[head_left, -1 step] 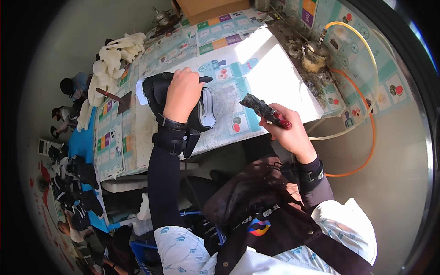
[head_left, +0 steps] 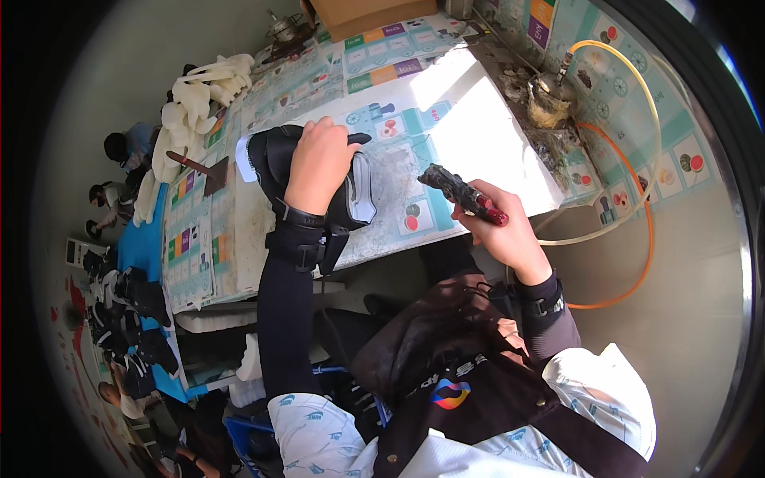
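Note:
My left hand is closed over a black shoe upper with a white lining, which lies on the table. A pale edge sticks out at its left end, and a black flap or strap shows past my fingers. My right hand grips a dark, crusted hand tool with a shiny red end. It is held over the table's near edge, pointing up and left, apart from the shoe upper. The tool's exact kind is unclear.
A brown-handled scraper lies at the left of the patterned table. White foot-shaped forms are piled beyond. A crusted pot with a yellow hose and an orange hose stands right. A cardboard box is at the back. People are at far left.

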The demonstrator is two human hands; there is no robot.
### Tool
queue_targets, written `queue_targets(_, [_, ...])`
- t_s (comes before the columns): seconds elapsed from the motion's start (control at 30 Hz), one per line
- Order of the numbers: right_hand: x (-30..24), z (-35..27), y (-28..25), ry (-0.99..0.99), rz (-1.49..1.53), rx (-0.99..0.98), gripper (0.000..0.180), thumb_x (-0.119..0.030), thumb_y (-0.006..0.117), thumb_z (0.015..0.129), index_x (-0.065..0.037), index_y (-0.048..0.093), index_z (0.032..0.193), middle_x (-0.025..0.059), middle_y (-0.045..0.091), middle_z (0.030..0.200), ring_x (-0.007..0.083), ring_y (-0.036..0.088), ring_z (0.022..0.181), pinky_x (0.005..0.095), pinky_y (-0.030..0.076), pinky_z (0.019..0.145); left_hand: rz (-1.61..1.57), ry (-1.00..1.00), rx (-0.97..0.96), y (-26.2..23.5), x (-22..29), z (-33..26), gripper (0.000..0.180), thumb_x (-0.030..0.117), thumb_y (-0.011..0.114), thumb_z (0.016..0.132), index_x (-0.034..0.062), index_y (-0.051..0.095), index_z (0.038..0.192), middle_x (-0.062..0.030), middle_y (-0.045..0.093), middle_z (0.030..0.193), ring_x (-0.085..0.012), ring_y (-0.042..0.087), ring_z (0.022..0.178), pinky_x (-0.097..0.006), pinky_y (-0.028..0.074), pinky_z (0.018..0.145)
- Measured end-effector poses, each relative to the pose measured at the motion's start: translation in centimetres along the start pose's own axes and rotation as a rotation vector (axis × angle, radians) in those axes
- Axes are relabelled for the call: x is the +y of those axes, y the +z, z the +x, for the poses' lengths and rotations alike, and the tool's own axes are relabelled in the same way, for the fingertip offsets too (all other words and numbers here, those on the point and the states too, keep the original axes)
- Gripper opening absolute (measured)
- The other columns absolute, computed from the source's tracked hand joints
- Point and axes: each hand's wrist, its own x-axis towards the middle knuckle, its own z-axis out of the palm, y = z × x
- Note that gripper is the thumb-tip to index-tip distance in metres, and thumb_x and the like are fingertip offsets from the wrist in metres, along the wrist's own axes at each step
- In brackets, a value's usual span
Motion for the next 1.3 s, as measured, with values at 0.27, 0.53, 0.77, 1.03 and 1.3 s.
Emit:
queue_targets(0.27, [-1.2, 3.2, 1.6, -0.172, -0.227, -0.127, 0.018, -0.008, 0.065, 0.087, 0.001, 0.067, 0.102, 0.0282, 0.065, 0.082, 0.0506, 0.062, 0.081, 0.0494, 0.05, 0.071, -0.367, -0.114, 0.009, 1.3, -1.4, 1.0, 0.026, 0.025, 0.076, 0.093, -0.0012, 0.077, 0.098, -0.0203, 0.07, 0.091, -0.04, 0.068, 0.083, -0.045, 0.052, 0.075])
queue_targets(0.53, [-0.6, 4.3, 5.3, -0.214, -0.362, -0.165, 0.018, -0.005, 0.059, 0.078, 0.001, 0.066, 0.093, 0.0296, 0.064, 0.076, 0.0527, 0.063, 0.08, 0.059, 0.05, 0.072, -0.465, -0.194, -0.094, 2.0, -2.3, 1.8, 0.034, 0.03, 0.078, 0.093, -0.0023, 0.077, 0.103, -0.02, 0.071, 0.082, -0.0311, 0.066, 0.071, -0.037, 0.051, 0.068])
queue_targets(0.77, [-1.4, 3.2, 6.2, -0.291, -0.524, -0.094, 0.017, -0.006, 0.061, 0.076, -0.001, 0.064, 0.093, 0.0266, 0.063, 0.073, 0.0505, 0.063, 0.077, 0.0575, 0.049, 0.07, -0.485, -0.162, -0.105, 2.3, -3.1, 1.8, 0.035, 0.032, 0.077, 0.092, -0.0028, 0.077, 0.098, -0.0244, 0.07, 0.082, -0.0393, 0.068, 0.074, -0.041, 0.052, 0.069])
queue_targets(1.03, [-2.3, 1.6, 6.3, -0.238, -0.636, 0.015, 0.015, -0.005, 0.063, 0.077, -0.002, 0.063, 0.091, 0.0263, 0.061, 0.074, 0.049, 0.062, 0.076, 0.0555, 0.048, 0.069, -0.517, -0.137, -0.083, 3.0, -2.9, 1.3, 0.036, 0.032, 0.076, 0.092, -0.0028, 0.075, 0.096, -0.0248, 0.068, 0.081, -0.0413, 0.067, 0.074, -0.044, 0.051, 0.067])
queue_targets(1.3, [-4.3, 0.3, 6.0, -0.198, -0.485, -0.039, 0.021, -0.007, 0.062, 0.082, 0.0, 0.069, 0.101, 0.0269, 0.066, 0.08, 0.05, 0.064, 0.081, 0.0556, 0.05, 0.073, -0.2, 0.001, 0.307, 1.3, -3.8, -0.4, 0.022, 0.02, 0.073, 0.095, -0.0011, 0.075, 0.098, -0.019, 0.07, 0.097, -0.0407, 0.064, 0.094, -0.046, 0.051, 0.086])
